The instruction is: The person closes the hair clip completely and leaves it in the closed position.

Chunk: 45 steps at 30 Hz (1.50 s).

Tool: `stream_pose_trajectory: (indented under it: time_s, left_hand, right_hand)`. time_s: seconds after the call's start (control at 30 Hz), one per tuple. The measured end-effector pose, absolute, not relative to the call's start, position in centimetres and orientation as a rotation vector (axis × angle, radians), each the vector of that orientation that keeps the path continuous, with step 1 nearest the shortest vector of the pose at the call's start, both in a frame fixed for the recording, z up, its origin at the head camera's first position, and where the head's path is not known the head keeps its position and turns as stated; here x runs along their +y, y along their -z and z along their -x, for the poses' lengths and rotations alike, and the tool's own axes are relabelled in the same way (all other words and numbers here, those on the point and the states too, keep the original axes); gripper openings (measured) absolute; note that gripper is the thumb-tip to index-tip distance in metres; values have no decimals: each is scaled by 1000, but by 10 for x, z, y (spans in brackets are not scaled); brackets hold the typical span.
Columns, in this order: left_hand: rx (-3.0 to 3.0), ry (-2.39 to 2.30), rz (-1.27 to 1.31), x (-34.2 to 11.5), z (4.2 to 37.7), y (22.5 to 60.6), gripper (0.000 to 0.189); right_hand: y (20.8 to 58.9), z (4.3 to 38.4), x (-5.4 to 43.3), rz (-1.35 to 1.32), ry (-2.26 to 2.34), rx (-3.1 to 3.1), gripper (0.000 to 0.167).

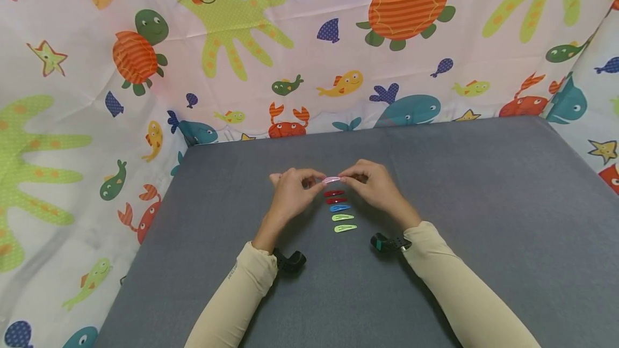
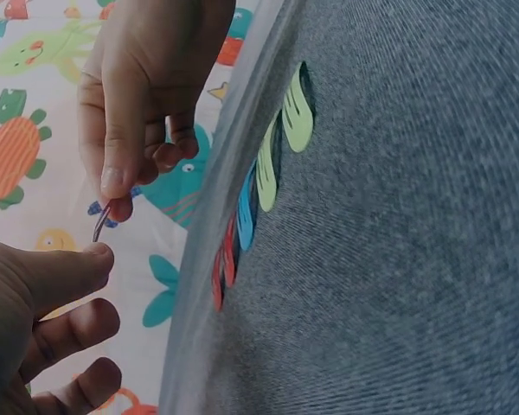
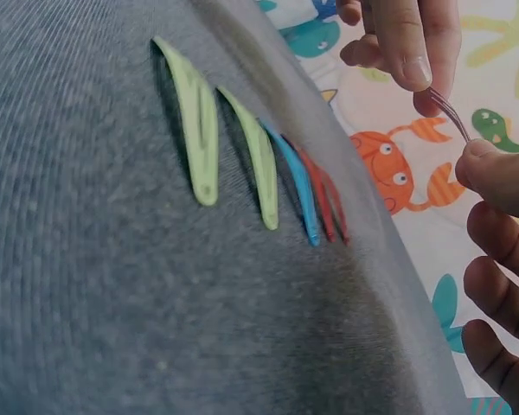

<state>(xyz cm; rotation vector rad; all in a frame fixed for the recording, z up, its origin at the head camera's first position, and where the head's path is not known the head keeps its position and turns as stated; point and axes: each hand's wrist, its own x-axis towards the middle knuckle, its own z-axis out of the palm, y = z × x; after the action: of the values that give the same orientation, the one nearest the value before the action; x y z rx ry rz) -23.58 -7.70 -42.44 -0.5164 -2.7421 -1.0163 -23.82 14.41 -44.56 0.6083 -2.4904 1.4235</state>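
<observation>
A pink snap hair clip (image 1: 331, 180) is stretched between both hands above the table. My left hand (image 1: 294, 191) pinches one end between thumb and finger, and my right hand (image 1: 375, 187) pinches the other. In both wrist views the clip shows edge-on as a thin bent strip, raised off the cloth. Below it on the table lies a column of snap clips: two red clips (image 1: 334, 193), a blue clip (image 1: 340, 208), and two light green clips (image 1: 343, 217), the nearest being a green clip (image 1: 345, 228). Neither hand touches these.
The grey cloth-covered table (image 1: 203, 262) extends around the clips to both sides. A curtain (image 1: 309, 58) printed with sea animals hangs along its back and left and right edges. Black wrist devices (image 1: 290, 261) sit at both sleeve cuffs.
</observation>
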Motion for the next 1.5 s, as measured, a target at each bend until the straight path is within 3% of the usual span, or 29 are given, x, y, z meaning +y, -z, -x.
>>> stream_pose_trajectory:
  time_s: [1.5]
  left_hand:
    - [-2854,916,468,-77,252,452,10]
  right_hand:
    - [458,256,136,-647,-1114,-2734,10]
